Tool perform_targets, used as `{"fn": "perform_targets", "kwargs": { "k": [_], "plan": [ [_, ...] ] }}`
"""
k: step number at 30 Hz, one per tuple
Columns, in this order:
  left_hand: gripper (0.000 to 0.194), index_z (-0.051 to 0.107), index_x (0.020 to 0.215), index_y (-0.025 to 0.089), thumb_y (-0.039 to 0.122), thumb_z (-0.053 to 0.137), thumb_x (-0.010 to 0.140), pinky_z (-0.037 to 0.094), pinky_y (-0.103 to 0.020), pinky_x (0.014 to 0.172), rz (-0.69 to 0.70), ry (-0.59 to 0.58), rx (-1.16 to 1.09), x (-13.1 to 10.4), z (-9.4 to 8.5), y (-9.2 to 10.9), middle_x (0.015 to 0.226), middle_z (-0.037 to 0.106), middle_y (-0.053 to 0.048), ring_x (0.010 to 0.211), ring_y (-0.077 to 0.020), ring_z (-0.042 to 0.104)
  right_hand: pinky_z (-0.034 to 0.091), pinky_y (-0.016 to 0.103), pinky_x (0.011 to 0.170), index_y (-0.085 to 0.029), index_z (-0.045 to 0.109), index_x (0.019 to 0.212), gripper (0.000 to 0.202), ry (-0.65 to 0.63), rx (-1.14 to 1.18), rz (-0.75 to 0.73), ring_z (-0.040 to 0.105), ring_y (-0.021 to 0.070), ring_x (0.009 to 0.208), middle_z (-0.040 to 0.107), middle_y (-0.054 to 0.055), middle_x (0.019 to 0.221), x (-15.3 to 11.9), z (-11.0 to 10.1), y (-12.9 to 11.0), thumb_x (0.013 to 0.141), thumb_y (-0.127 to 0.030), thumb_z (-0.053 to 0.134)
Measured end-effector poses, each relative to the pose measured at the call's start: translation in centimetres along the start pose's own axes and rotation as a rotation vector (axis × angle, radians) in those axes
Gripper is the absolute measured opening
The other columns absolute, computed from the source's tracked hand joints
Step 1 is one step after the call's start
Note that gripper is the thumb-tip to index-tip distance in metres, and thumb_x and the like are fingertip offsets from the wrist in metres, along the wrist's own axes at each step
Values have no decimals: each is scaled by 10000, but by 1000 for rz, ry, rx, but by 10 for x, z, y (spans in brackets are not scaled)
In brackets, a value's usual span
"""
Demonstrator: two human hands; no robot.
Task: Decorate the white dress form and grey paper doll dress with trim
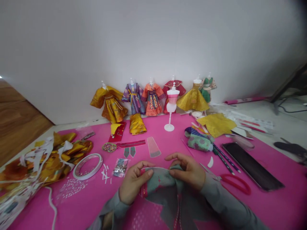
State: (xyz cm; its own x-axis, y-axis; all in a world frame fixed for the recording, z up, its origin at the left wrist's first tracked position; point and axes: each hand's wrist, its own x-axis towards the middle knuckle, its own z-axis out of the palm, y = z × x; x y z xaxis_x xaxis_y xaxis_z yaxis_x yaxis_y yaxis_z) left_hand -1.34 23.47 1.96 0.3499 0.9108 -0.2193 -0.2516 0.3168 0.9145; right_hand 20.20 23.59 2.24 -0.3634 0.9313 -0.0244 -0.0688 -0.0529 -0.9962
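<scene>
Between my hands is a grey-green doll garment (165, 185) with pink trim, its lower part spread on the pink mat. My left hand (135, 180) pinches its upper left edge between thumb and fingers. At the upper right edge, my right hand (185, 169) grips a fold of the same cloth, thumb pressed against the fingers. A thin white edge runs along the top between both hands. Just beyond them lie a pale pink cloth panel (153, 147) and two small green pointed pieces (129, 152). Red-handled scissors (236, 183) rest beside my right forearm.
A bare white mannequin stand (169, 118) rises behind my hands, before several dressed doll forms (153, 99) along the wall. Left lie a tape roll (76, 174), a bead packet (121, 167) and gold scraps (59, 153). Right are a phone (251, 166), pencils (225, 158) and yellow cloth (216, 124).
</scene>
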Motion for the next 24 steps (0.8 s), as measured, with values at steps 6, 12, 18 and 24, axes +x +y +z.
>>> {"fn": "perform_targets", "kwargs": {
  "k": [6, 12, 18, 24],
  "plan": [
    [394, 640, 965, 164, 447, 772, 725, 490, -221, 599, 16, 5, -93, 0, 3, -3, 644, 713, 12, 591, -125, 660, 327, 211, 507, -178, 589, 1048, 393, 6, -8, 5, 467, 82, 532, 586, -51, 656, 1, 2, 1, 695, -277, 731],
    [594, 609, 1112, 162, 340, 874, 611, 507, -262, 647, -25, -91, -82, 2, 2, -18, 790, 754, -32, 679, -166, 696, 341, 221, 516, -185, 603, 1017, 346, 19, -65, -33, 482, 93, 534, 573, -46, 656, 0, 6, 2, 705, -290, 711],
    [531, 593, 1059, 174, 273, 867, 616, 534, -279, 677, 12, -38, -90, 8, -6, -20, 775, 762, -14, 686, -165, 710, 380, 249, 554, -196, 613, 998, 317, 60, -154, -56, 520, 126, 588, 597, -21, 701, 1, 3, 1, 701, -296, 664],
    [466, 576, 1017, 176, 284, 843, 651, 505, -231, 627, 83, 25, -45, 3, 3, -9, 707, 747, 13, 628, -133, 687, 355, 256, 548, -202, 634, 989, 285, 58, -239, -55, 506, 138, 598, 583, -23, 703, -2, 0, -3, 722, -300, 625]
  ]
}}
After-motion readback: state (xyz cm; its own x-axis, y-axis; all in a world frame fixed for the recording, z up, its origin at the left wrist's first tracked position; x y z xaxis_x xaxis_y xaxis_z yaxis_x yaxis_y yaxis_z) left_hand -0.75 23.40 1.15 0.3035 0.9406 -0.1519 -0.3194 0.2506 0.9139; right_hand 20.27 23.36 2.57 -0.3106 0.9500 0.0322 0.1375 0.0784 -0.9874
